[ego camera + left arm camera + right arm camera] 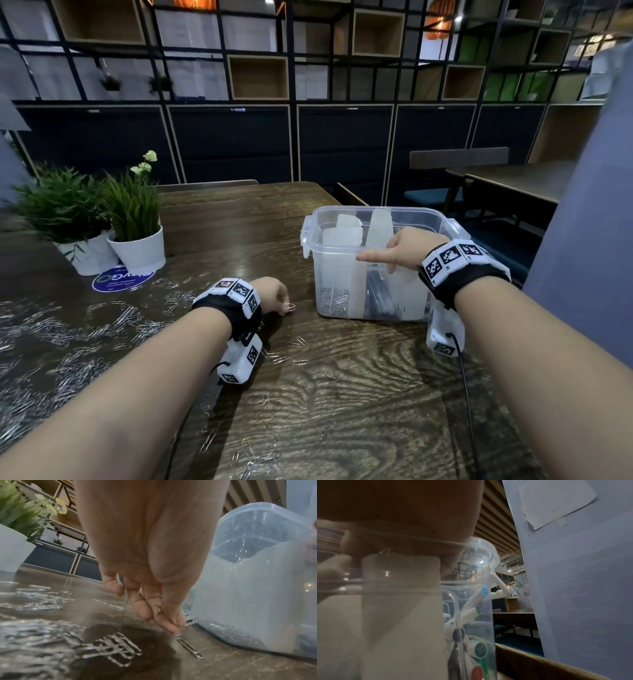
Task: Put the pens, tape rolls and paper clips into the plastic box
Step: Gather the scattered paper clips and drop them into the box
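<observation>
- Left hand point(274, 293) pinching paper clips point(189, 622) at fingertips, just beside box point(346, 308).
- Right hand point(407, 248) gripping box's near rim, forefinger pointing out.
- Loose clips point(85, 325) lying behind left wrist.

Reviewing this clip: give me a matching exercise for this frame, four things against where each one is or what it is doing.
Things:
1. left hand
2. right hand
3. plastic box
4. potted plants

Places or states:
A. far left of the table, in white pots
B. pinching a paper clip just above the table
C. resting on the box's near rim
D. open, paper clips piled in its left compartment

Pairs: 1-B, 2-C, 3-D, 4-A
</observation>
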A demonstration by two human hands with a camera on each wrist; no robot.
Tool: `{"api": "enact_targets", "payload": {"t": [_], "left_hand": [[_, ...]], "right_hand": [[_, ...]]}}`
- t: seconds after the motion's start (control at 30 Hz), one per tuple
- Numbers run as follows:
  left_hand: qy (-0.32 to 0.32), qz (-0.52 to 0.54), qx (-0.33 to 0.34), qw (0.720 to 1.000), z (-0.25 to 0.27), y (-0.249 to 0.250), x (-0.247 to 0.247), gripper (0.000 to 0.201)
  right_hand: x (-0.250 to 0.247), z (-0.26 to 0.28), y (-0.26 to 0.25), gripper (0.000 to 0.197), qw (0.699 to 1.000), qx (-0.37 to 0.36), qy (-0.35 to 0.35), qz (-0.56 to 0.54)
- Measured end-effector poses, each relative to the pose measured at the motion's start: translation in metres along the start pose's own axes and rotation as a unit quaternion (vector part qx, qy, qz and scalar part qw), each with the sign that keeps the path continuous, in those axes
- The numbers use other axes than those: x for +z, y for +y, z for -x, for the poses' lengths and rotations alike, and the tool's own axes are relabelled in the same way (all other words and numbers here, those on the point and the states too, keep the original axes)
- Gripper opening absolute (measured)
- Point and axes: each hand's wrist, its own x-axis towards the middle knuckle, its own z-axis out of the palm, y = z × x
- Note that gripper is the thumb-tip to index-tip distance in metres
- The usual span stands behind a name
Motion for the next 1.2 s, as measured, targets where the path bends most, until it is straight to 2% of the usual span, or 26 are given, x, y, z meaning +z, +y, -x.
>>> {"api": "enact_targets", "payload": {"t": [0.1, 0.23, 0.3, 0.37, 0.63, 0.9, 1.07, 1.2], "left_hand": [[0.0, 0.023, 0.042, 0.999, 0.006, -0.008, -0.001, 0.003], [-0.009, 0.05, 0.048, 0.998, 0.011, -0.009, -0.008, 0.017], [-0.032, 0.03, 0.047, 0.998, 0.011, -0.007, -0.01, 0.032], [-0.044, -0.001, 0.051, 0.998, 0.012, -0.004, -0.011, 0.038], [-0.05, -0.055, 0.019, 0.997, 0.008, 0.015, -0.015, 0.017], [-0.096, -0.056, 0.005, 0.994, 0.006, 0.01, -0.011, 0.025], [-0.032, -0.091, -0.002, 0.995, 0.016, 0.006, 0.0, 0.027], [0.05, -0.032, -0.017, 0.998, 0.025, -0.003, -0.007, 0.023]], "right_hand": [[0.001, 0.001, 0.0, 0.076, 1.0, -0.002, 0.003, 0.007], [0.001, 0.002, 0.0, 0.074, 1.0, 0.002, 0.003, 0.005], [0.001, 0.001, 0.0, 0.075, 1.0, 0.001, 0.003, 0.007], [0.001, 0.0, 0.0, 0.076, 1.0, 0.001, 0.003, 0.01], [0.0, -0.004, 0.001, 0.076, 1.0, 0.0, 0.0, 0.014], [0.002, -0.006, 0.004, 0.079, 1.0, -0.015, 0.007, 0.004], [0.001, -0.005, 0.003, 0.077, 1.0, -0.012, 0.0, 0.006], [0.001, -0.001, 0.0, 0.082, 1.0, -0.016, -0.004, -0.004]]}}
